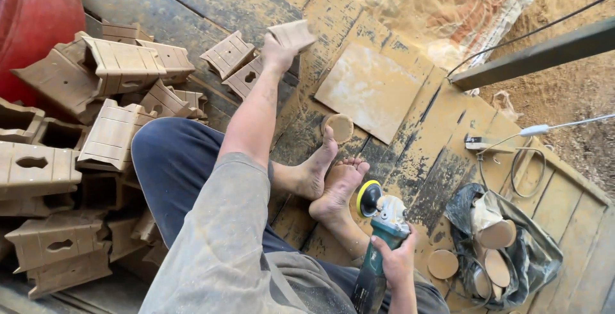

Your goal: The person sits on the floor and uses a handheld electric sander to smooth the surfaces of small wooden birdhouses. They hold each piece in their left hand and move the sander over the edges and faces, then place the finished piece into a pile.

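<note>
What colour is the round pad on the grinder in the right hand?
Yellow, with a black face, on the grinder held by the right hand; head view.

Bright, warm daylight, soft shadows, mild glare at upper right, sharp focus, slight wide-angle bending.

Dusty plank floor (410,160), sandy ground (564,6), red barrel (32,13)

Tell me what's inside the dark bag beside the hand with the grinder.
The dark bag holds round tan sanding discs and a cable. Its folds hide whatever lies deeper. The right hand grips the grinder.
</note>
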